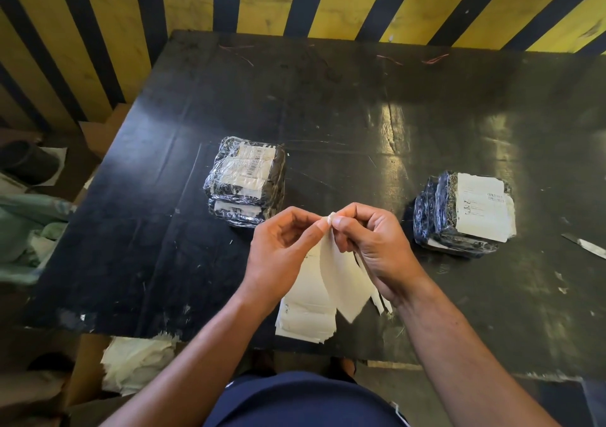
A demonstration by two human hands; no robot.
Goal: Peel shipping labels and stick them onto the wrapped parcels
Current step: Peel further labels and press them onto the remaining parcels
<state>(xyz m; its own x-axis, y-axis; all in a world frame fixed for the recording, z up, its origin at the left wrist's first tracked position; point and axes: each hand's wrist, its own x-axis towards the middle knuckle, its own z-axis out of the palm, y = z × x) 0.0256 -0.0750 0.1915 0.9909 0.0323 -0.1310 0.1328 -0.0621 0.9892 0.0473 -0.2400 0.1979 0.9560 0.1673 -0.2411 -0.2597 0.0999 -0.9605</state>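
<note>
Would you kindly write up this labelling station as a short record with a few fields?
surface: black table
left hand: pinches the top corner of the label
right hand: pinches the same corner
held label: hangs below the fingers, above the table
label stack: at the near table edge
left parcel stack: wrapped, labels on top
right parcel stack: wrapped, white label on top
blade: at the table's right edge

barcodes and print on the parcel labels (251,167) are too blurred to read.
</note>
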